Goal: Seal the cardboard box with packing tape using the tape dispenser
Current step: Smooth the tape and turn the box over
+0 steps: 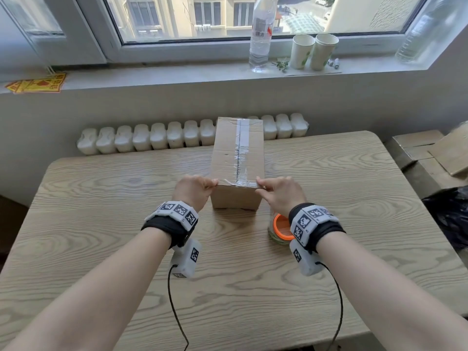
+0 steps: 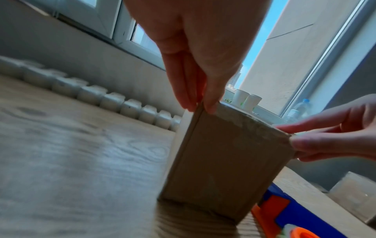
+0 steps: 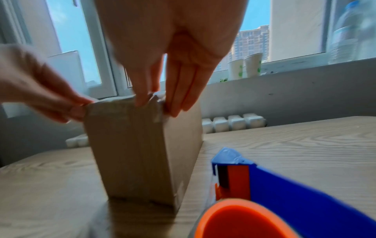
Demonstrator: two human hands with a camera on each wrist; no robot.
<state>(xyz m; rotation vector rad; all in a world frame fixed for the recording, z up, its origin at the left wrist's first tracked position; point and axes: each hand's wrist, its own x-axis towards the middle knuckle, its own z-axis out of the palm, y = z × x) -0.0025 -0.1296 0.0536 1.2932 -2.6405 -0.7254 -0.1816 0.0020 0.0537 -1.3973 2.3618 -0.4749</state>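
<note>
Both forearms reach over the near edge of the tabletop [image 1: 101,249]. The left hand [image 1: 192,191] and the right hand [image 1: 281,196] each pinch a near top corner of the cardboard box [image 1: 235,198], thumb on the front face, fingers pressed together on the side. Its long axis runs away from the person, toward the far edge, with a strip of tape [image 1: 240,153] along the top seam. The tape dispenser [image 3: 284,193] lies beside the right wrist, which mostly hides it from above; both wrist views are blurred

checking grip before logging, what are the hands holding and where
Both hands pinch the cardboard box: left hand at its near top-left corner, right hand at its near top-right corner.
</note>
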